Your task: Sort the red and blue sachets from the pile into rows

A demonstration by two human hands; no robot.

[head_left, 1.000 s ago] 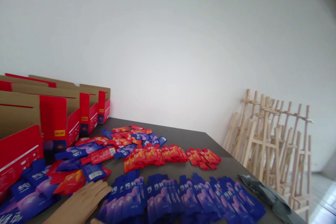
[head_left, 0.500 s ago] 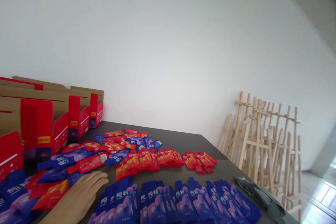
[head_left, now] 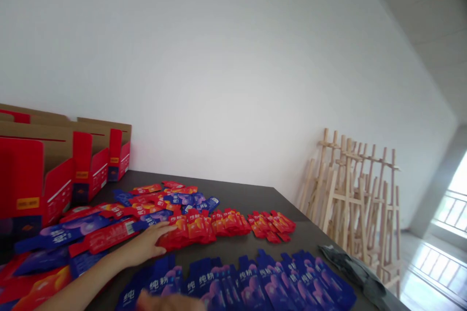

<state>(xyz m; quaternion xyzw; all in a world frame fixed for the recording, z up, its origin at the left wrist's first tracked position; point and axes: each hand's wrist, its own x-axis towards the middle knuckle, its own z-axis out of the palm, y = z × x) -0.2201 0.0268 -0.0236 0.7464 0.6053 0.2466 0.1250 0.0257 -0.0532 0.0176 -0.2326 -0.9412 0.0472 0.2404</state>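
My left hand point(head_left: 148, 243) reaches in from the lower left, thumb and fingers apart, with its fingertips at the left end of a row of red pouches point(head_left: 196, 226). Whether it presses on them is hard to see. At the bottom edge, my right hand point(head_left: 173, 302) shows only as a blur in front of the blue pouches point(head_left: 251, 286); its fingers are not clear. Those blue pouches overlap in a row along the near side of the table. Under and beside my left forearm lie loose red and blue pouches, among them a red one point(head_left: 109, 236) turned to its barcode side.
Open red cardboard boxes point(head_left: 56, 194) stand at the left of the dark table point(head_left: 233, 192). A smaller fan of red pouches point(head_left: 272, 225) sits to the right. A dark grey plastic bag point(head_left: 352, 272) lies by the right edge. Wooden easels point(head_left: 350, 194) lean against the white wall.
My left hand has moved right and forward, from the loose pouches to the row of red ones. My right hand has come into view at the bottom. The view has turned slightly right.
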